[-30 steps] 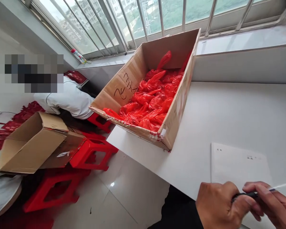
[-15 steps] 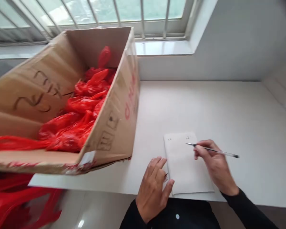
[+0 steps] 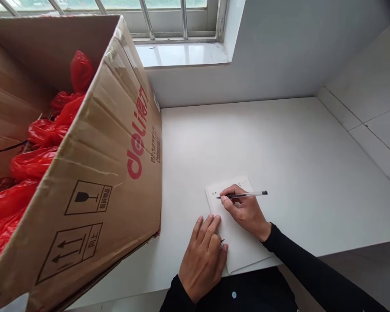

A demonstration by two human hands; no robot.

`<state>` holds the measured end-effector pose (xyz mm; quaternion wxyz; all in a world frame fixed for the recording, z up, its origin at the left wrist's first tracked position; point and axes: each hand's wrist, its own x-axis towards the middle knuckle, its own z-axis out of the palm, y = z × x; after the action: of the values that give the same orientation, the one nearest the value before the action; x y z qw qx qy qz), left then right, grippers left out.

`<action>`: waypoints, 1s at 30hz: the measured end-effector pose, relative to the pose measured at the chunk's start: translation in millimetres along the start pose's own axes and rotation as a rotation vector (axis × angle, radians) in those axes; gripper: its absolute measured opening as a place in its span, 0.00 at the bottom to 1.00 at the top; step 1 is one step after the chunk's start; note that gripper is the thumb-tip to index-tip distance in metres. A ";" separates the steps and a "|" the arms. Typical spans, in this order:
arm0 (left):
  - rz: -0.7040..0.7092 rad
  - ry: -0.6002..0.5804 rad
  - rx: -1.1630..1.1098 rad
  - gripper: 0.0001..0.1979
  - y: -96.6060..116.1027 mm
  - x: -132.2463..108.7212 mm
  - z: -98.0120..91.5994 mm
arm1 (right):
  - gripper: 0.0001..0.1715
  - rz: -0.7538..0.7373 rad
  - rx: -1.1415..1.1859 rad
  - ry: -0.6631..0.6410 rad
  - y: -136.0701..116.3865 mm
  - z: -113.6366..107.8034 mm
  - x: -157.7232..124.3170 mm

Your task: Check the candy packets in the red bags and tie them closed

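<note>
- White tabletop (image 3: 279, 147) runs back to a grey wall (image 3: 279, 56), with a pale sill (image 3: 182, 55) and metal window bars (image 3: 146, 19) above it.
- On the left stands a large open cardboard box (image 3: 117, 173), printed with a red "deli" logo and black handling symbols on its near side.
- Inside it lie glossy red plastic bags (image 3: 35, 162), heaped together.
- White paper (image 3: 243, 251) lies near the table's front edge, right of the box and slightly turned, with small dark marks along its top.
- The right hand (image 3: 242, 210) is closed around a slim pen (image 3: 248, 194) over the upper part of the sheet; whether the nib touches it, I cannot tell.
- The left hand (image 3: 203, 255) is palm down and loosely spread, fingertips at the sheet's left edge; a small dark detail near its thumb is too small to identify.
</note>
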<state>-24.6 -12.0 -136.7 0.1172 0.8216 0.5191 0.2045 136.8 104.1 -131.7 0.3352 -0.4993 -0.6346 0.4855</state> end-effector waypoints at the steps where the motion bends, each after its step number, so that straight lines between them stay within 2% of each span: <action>1: -0.002 0.006 -0.001 0.03 -0.3 0.1 0.2 | 0.08 -0.002 0.013 0.005 2.3 2.0 1.4; 7: -0.024 -0.020 -0.012 0.04 -1.9 2.4 1.6 | 0.09 0.013 0.049 0.046 9.9 2.5 3.5; 12: -0.042 -0.008 -0.038 0.05 -4.0 6.5 1.8 | 0.11 0.088 0.146 0.147 2.5 -1.5 0.0; 16: -0.044 -0.013 -0.030 0.05 -4.8 7.2 2.2 | 0.13 0.205 0.284 -0.030 -5.0 -2.4 1.5; 17: -0.046 -0.010 -0.031 0.05 -4.9 7.0 2.5 | 0.12 0.185 0.278 0.010 -5.6 -2.7 2.6; 20: -0.044 0.002 -0.042 0.05 -4.8 6.9 2.9 | 0.08 0.048 0.195 0.322 -4.3 -3.6 5.3; 21: -0.043 0.006 -0.046 0.05 -4.7 7.0 3.0 | 0.07 0.022 0.164 0.348 -3.3 -3.5 5.4; 25: -0.055 0.008 -0.057 0.06 -4.3 7.6 2.8 | 0.06 0.028 0.063 0.069 1.4 1.0 1.9; 30: -0.051 0.003 -0.073 0.05 -4.1 6.4 3.6 | 0.07 0.004 0.000 0.042 5.4 7.3 -1.8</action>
<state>-23.8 -4.3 -140.1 0.1516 0.8031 0.5320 0.2215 132.3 100.5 -139.0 0.3473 -0.5108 -0.6263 0.4757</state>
